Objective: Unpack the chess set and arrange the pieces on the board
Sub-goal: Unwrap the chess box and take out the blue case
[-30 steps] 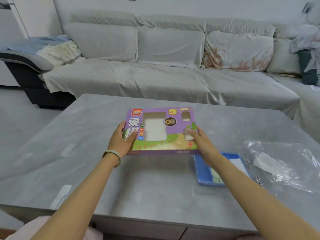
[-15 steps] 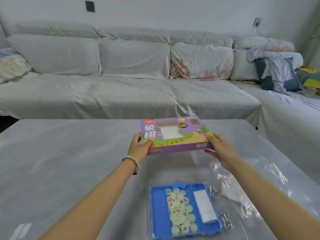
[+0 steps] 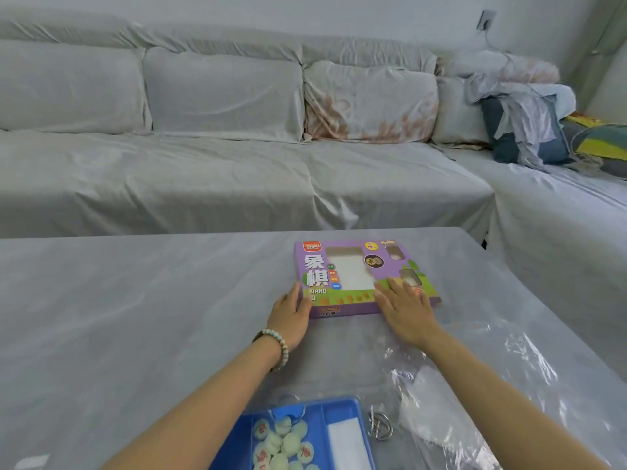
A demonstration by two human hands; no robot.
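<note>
A purple xiangqi box (image 3: 353,266) with clear windows lies flat on the grey table (image 3: 135,317), toward its far edge. My left hand (image 3: 290,315) touches the box's near left corner with relaxed fingers. My right hand (image 3: 405,308) lies flat on the box's near right part, fingers straight. Close to me stands a blue tray (image 3: 315,415); its left compartment holds several pale round chess pieces (image 3: 281,442) with red marks. A white folded sheet (image 3: 347,446) fills the right compartment.
A crumpled clear plastic bag (image 3: 475,385) spreads over the table to the right of the tray. Small metal rings (image 3: 380,425) lie beside the tray. A covered grey sofa (image 3: 237,147) runs behind the table, with a pile of clothes (image 3: 526,123) at its right end.
The box was held above the table in both hands; now it lies flat farther out, and both hands have loosened from their grip. The camera has tilted down and right.
</note>
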